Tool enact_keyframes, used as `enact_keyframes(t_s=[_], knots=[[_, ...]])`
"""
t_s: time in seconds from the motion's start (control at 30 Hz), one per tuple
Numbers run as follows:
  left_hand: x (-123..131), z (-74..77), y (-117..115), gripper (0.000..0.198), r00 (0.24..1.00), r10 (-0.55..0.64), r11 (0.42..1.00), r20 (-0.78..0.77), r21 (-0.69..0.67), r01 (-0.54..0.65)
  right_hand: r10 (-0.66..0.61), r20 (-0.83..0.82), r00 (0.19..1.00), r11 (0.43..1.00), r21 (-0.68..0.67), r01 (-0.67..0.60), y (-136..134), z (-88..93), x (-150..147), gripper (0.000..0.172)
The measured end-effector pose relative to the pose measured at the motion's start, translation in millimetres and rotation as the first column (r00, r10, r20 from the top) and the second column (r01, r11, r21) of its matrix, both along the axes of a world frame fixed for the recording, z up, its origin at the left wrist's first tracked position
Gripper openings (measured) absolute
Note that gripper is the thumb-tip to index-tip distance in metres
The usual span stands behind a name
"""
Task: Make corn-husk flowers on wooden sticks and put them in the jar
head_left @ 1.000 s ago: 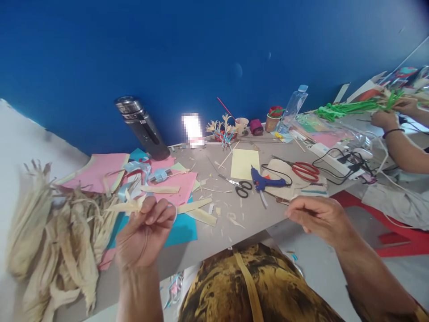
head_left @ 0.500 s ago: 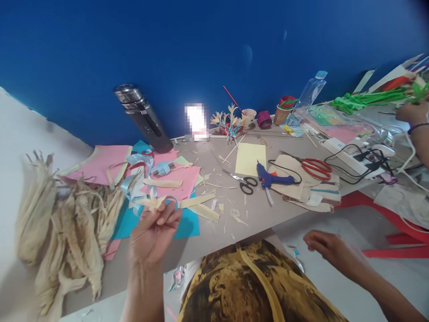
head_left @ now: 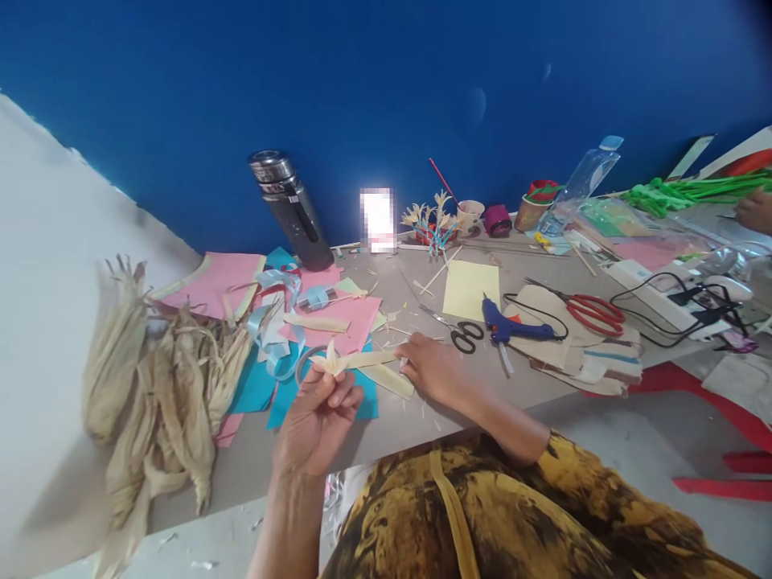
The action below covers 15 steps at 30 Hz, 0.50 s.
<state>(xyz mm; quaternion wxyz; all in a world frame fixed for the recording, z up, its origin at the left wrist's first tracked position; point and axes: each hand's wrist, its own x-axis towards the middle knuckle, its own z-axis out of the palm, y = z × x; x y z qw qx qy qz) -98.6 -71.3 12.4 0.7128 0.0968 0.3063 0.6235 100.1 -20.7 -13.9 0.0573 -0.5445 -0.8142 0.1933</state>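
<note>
My left hand [head_left: 319,418] pinches a pale husk flower [head_left: 331,362] between thumb and fingers, petals upward, above the blue paper. To its right, my right hand [head_left: 431,366] is closed at the right end of a cream husk strip [head_left: 374,359] on the table. A second cream strip [head_left: 392,381] lies just below that one. Black-handled scissors [head_left: 466,336] rest beyond my right hand, and a blue glue gun [head_left: 512,326] lies to their right.
Dried husks [head_left: 174,410] cover the table's left end. A dark flask [head_left: 298,217] stands at the wall. Finished-looking flowers [head_left: 435,225] stand at the back. Red-handled scissors [head_left: 597,314] and a power strip [head_left: 657,297] lie right. Another person's hand [head_left: 755,211] is at far right.
My right hand has come from beside the table's front edge to the cream strip. My left hand still holds the flower. The view has shifted, moving the scene rightward.
</note>
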Motion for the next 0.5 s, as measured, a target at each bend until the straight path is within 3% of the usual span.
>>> enact_keyframes(t_s=[0.13,0.23,0.3,0.37,0.43,0.5], knots=[[1.1,-8.8,4.4,0.021,1.0,-0.022,1.0,0.004,-0.002,0.022,-0.024,-0.104,0.994,0.999,-0.038,0.02,3.1,-5.4,5.1,0.017],[9.3,-14.8,8.2,0.019,0.998,-0.061,0.998,0.008,-0.027,0.061,-0.086,-0.296,0.951,0.996,-0.053,0.074,5.2,-8.0,13.7,0.011],[15.7,-17.7,9.9,0.019,0.996,-0.089,0.995,0.009,-0.046,0.09,-0.167,-0.476,0.864,0.985,-0.123,0.123,5.9,-9.0,20.8,0.007],[21.4,-19.2,11.3,0.019,0.994,-0.11,0.992,0.016,-0.054,0.11,-0.258,-0.643,0.721,0.959,-0.259,0.112,5.6,-9.8,27.4,0.006],[25.9,-19.2,12.9,0.019,0.993,-0.112,0.992,0.024,-0.059,0.113,-0.348,-0.741,0.574,0.92,-0.388,0.057,4.5,-10.9,31.6,0.013],[29.1,-17.8,14.4,0.019,0.994,-0.106,0.992,0.023,-0.06,0.107,-0.393,-0.78,0.487,0.895,-0.447,0.007,2.7,-11.7,33.4,0.021]])
